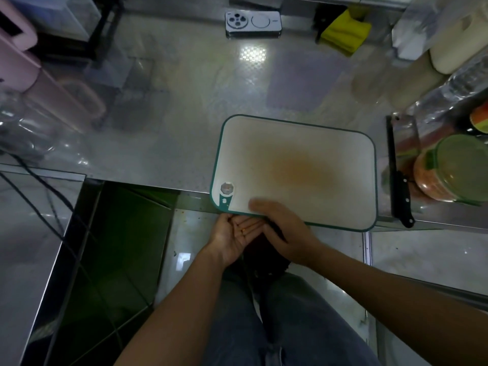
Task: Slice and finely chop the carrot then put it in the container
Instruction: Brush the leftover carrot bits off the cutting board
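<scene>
Stainless-steel counter (pixel 171 122), seen from above, with a phone (pixel 253 24) lying camera side up at the far edge and a folded yellow cloth (pixel 344 33) to its right, well apart from it. At far left stands a pink appliance (pixel 23 56) of unclear kind, with crumpled clear plastic (pixel 23 128) just nearer and a black cable (pixel 39 191) running from there toward the near left. At far right a white jug (pixel 454 48) stands partly behind clear plastic wrapping (pixel 412 30).
</scene>
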{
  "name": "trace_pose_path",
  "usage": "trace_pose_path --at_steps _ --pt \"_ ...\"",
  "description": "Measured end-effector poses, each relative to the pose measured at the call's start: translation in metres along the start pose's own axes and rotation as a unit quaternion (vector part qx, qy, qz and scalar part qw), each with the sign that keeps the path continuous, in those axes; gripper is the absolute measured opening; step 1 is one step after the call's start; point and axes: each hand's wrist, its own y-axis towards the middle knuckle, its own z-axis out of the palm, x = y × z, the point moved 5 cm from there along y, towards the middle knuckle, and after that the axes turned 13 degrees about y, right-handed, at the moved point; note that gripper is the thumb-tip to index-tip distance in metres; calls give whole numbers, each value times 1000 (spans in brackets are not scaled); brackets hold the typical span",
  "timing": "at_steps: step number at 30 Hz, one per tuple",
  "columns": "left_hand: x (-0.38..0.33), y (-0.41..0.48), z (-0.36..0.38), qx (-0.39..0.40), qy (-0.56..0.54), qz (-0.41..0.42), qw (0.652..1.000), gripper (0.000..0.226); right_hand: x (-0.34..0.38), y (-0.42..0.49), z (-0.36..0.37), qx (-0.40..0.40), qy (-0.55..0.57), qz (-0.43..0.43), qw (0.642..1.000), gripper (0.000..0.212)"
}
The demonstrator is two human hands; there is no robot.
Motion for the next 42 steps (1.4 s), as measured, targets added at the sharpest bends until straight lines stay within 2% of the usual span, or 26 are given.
trace_pose_path --at_steps 2,5,10,18,22,24,27,28,29,31,34,36,39,42 --pt "0 3 -1 -6 -8 1 1000 43 6 1 8 53 -5 -36 998 36" --pt "-3 3 -3 -15 -6 7 1000 43 0 26 9 58 -35 -18 998 44" --pt "-6 3 -6 -24 -19 14 999 42 3 36 24 161 -71 -55 983 46" --pt "-7 2 -7 -15 -9 23 1000 42 3 39 4 102 -33 -44 993 36" --pt "-6 1 -5 -18 -9 14 1000 48 -2 52 -25 -5 1 -16 1000 38" --pt "-5 0 -3 -26 -10 9 1000 50 -19 67 -40 -32 -33 21 999 48" --pt "-5 2 -2 -26 -19 -4 999 52 -44 87 -46 -13 -118 115 986 66" --pt "-4 2 -1 -26 -21 -6 999 52 -46 89 -41 8 -138 120 983 69" --pt "-4 4 -2 -23 -25 -8 999 51 -42 88 -34 31 -140 101 984 68" --pt "-4 5 -2 -20 -30 -11 999 48 -27 79 -22 50 -73 39 995 53" --pt "-4 5 -3 -17 -27 -11 999 46 -15 73 -34 -32 15 15 999 39" --pt "-5 5 -3 -20 -23 -10 999 47 -19 84 -42 -63 -7 24 998 42" --pt "-5 5 -3 -20 -25 -7 999 45 -32 92 -35 5 -56 49 997 47" --pt "-5 5 -3 -12 -28 -3 1000 43 -31 67 -19 54 -58 16 997 41"
